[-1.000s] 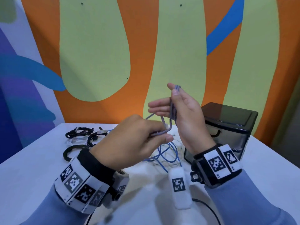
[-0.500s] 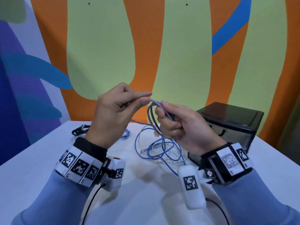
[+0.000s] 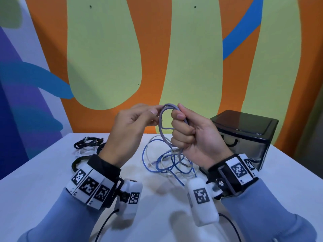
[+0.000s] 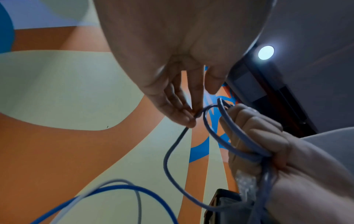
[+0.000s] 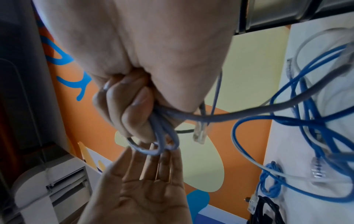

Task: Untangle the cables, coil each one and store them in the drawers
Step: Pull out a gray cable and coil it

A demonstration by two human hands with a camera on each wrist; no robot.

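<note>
A lavender network cable (image 3: 161, 126) is held up over the table in small loops. My right hand (image 3: 180, 119) grips the gathered loops in a fist, thumb on top. My left hand (image 3: 157, 110) pinches the strand at the top of the loop, just left of the right fist. The left wrist view shows the left fingertips (image 4: 188, 119) pinching the cable (image 4: 168, 151) beside the right fist (image 4: 254, 136). In the right wrist view the loops (image 5: 161, 136) stick out of the fist and a clear plug (image 5: 200, 133) dangles. The black drawer unit (image 3: 244, 130) stands shut behind my right wrist.
A tangle of blue and white cables (image 3: 167, 163) lies on the white table (image 3: 43, 186) under my hands; the lavender strand trails into it. Black cables (image 3: 89, 142) lie at the far left. The painted wall stands right behind the table.
My left hand rose from low in front of the right hand and carried the strand up to the top of the right fist. The right hand closed round the loops.
</note>
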